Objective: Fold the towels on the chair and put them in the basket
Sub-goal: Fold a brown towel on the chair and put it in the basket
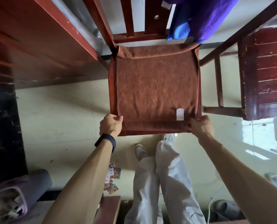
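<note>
A brown towel [155, 84] lies spread flat over the seat of a red wooden chair [129, 36], its far edge rolled up against the chair back. A white label shows near its near right corner. My left hand [111, 125] pinches the near left corner. My right hand [201, 126] pinches the near right corner. A purple towel [210, 15] and a blue towel [180, 32] hang over the right side of the chair back. No basket is in view.
A red wooden desk [37, 46] stands to the left and a dark red cabinet [267, 73] to the right. Playing cards [112, 178] lie on the pale floor by my legs. A grey rolled bundle [21, 191] sits at the lower left.
</note>
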A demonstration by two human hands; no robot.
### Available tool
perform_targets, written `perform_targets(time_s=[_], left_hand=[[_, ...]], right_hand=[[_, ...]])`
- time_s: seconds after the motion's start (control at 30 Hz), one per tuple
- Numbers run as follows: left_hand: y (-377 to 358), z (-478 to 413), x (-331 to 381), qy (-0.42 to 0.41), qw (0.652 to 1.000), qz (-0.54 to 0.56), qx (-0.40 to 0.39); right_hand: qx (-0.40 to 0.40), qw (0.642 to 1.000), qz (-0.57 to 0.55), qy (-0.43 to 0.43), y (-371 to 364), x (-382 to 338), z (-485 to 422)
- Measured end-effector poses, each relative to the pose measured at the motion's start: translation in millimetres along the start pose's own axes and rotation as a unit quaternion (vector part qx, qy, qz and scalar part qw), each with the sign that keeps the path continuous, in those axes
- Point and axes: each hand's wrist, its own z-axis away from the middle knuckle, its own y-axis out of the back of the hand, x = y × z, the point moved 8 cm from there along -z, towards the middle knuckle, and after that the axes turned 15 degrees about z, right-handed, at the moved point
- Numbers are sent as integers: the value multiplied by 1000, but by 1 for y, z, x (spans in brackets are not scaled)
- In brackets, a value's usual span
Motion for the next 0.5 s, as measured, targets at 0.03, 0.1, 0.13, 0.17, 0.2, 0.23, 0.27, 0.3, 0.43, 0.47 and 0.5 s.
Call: perform_targets(time_s=[0.03, 0.1, 0.13, 0.17, 0.2, 0.23, 0.27, 0.3, 0.43, 0.47, 0.5], left_hand=[[2, -1, 1, -3, 1000, 6, 3], [6, 0, 5, -12, 999, 33, 6], [8, 0, 6, -12, 998, 61, 2], [10, 1, 5, -8, 994, 105, -6], [11, 2, 4, 0, 987, 157, -18], [14, 4, 3, 6, 979, 203, -26], [18, 6, 1, 9, 972, 232, -31], [22, 7, -2, 11, 969, 244, -35], [26, 8, -30, 42, 976, 207, -49], [24, 8, -36, 47, 982, 179, -46], [23, 8, -41, 50, 987, 150, -39]], right_hand=[[6, 1000, -11, -3, 4, -4, 5], [18, 999, -39, -9, 14, -8, 13], [20, 998, -57, -14, 17, -7, 16], [16, 996, -82, -19, 20, -6, 20], [9, 993, -111, -24, 23, -5, 24], [2, 990, -138, -28, 25, -3, 28], [-6, 988, -153, -30, 28, -1, 32], [-16, 986, -162, -29, 29, 1, 37], [-44, 986, -156, -46, 17, 19, 51], [-47, 987, -144, -49, 10, 23, 51], [-49, 988, -135, -51, 2, 27, 49]])
